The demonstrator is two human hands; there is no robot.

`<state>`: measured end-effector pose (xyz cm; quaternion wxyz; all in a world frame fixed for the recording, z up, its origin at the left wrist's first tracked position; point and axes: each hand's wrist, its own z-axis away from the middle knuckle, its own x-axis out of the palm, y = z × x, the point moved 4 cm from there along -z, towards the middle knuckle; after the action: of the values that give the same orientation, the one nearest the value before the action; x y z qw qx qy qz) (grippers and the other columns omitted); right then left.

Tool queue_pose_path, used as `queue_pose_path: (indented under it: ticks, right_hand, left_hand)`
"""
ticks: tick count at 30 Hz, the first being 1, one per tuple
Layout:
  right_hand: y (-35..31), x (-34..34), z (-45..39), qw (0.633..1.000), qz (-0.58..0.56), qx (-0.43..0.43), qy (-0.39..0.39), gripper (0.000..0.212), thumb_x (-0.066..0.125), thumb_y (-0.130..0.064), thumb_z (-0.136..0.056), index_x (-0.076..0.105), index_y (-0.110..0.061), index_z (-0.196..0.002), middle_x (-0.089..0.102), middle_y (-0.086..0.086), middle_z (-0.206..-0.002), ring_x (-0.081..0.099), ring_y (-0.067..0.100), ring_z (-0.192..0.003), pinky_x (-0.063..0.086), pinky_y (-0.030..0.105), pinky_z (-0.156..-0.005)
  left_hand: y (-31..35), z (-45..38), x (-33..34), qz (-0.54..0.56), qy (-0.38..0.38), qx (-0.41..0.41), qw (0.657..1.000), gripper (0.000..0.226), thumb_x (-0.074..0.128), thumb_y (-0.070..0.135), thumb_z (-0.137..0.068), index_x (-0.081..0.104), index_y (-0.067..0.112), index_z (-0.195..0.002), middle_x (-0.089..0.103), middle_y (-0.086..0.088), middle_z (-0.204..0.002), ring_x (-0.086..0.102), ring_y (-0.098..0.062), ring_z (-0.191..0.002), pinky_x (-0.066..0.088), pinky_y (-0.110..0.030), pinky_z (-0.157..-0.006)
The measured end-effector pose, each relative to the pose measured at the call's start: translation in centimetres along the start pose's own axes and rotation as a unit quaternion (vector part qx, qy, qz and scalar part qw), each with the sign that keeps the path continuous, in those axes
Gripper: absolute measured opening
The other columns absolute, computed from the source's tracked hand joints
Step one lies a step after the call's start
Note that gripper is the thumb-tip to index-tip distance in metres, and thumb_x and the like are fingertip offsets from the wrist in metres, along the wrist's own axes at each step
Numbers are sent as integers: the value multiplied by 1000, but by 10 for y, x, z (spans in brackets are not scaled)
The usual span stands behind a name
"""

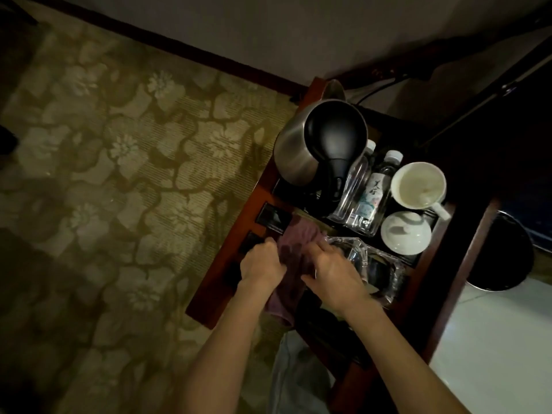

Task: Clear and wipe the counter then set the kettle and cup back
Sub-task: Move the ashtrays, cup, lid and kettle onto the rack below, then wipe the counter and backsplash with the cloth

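The purple cloth (294, 264) lies across the near part of the wooden surface (236, 264), its near end hanging over the edge toward 6 o'clock. Both hands are on it. The left hand (263, 262) grips the cloth's left side with curled fingers, and the right hand (334, 273) lies on its right side, fingers stretched toward 12 o'clock with the thumb along the fabric; whether it pinches the cloth cannot be told in the dim light. The two hands are close together, with only the strip of cloth between them.

At 12 o'clock from the hands stands the steel kettle (316, 141), lid shut, its black handle pointing toward 6 o'clock. Just at its 3 o'clock side stand two clear water bottles (370, 195), touching each other. Further toward 3 o'clock is the white cup (418, 183), open and upright, its handle turned toward 4 o'clock. A second white cup with a lid (406, 231) sits just beside it at 6 o'clock. A clear glass dish (382, 264) lies at 3 o'clock of the right hand, touching it.

Patterned carpet (119, 174) covers the floor toward 9 o'clock, and a dark round bin (504, 249) stands at 3 o'clock beyond the surface.
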<state>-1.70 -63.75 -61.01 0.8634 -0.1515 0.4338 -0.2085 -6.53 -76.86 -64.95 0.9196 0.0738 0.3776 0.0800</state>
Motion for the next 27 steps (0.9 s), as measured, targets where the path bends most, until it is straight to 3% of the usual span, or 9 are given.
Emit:
queue_pose_path:
  ticks: [4,7,10,14,17,19,23,27]
  right_hand:
    - [9,6,-1,1000,-1,1,3,45,65,-26,-86,46,-16,-126,44,3,-133,44,29,-124,41,37,-96]
    - [17,6,1,1000,-13,7,11,44,65,-26,-86,48,-17,-126,44,2,-134,43,26,-126,44,36,-94]
    - [21,1,8,1000,-14,-1,16,48,65,-25,-86,46,-15,-129,43,4,-135,44,27,-125,44,35,-92]
    - [19,-18,27,999,-27,-13,24,58,66,-28,-86,41,-16,-137,41,3,-139,45,26,-125,43,34,-95]
    - [13,-46,48,998,-49,-26,41,53,67,-30,-84,45,-20,-132,46,1,-130,49,24,-120,43,32,-92]
    - [6,-72,67,995,-78,-32,47,55,69,-30,-83,46,-20,-132,49,1,-128,51,23,-118,42,29,-92]
    - [-15,-138,106,987,-125,-77,66,62,74,-25,-78,45,-21,-133,50,-2,-128,52,15,-117,42,26,-97]
    - [-37,-231,164,979,-126,-118,105,66,75,-30,-77,44,-27,-136,51,-12,-129,52,6,-116,44,21,-95]
  left_hand:
    - [-2,-8,14,39,9,-14,999,32,67,27,-86,60,10,-113,69,-9,-103,65,-26,-101,51,-34,-76]
    - [1,-6,21,74,2,-7,997,22,65,23,-88,69,10,-105,70,-8,-105,65,-25,-102,50,-32,-82]
    - [2,4,21,149,-14,24,988,18,62,21,-90,64,8,-104,65,-7,-105,60,-20,-99,45,-29,-82]
    - [6,32,-2,234,-51,85,967,11,54,22,-95,48,21,-86,54,3,-83,51,-14,-85,37,-24,-70]
    - [18,67,-41,285,-69,127,948,15,56,34,-90,46,35,-79,54,3,-83,53,-17,-86,40,-30,-75]
    - [34,97,-79,318,-62,164,932,12,57,46,-80,48,37,-78,55,0,-78,53,-18,-74,39,-35,-69]
    - [72,160,-155,351,-62,256,898,15,56,11,-93,46,18,-84,50,10,-62,45,-2,-54,35,-16,-53]
    - [125,228,-234,319,-45,358,877,16,56,28,-85,47,15,-87,36,-6,-67,32,-16,-60,28,-25,-54]
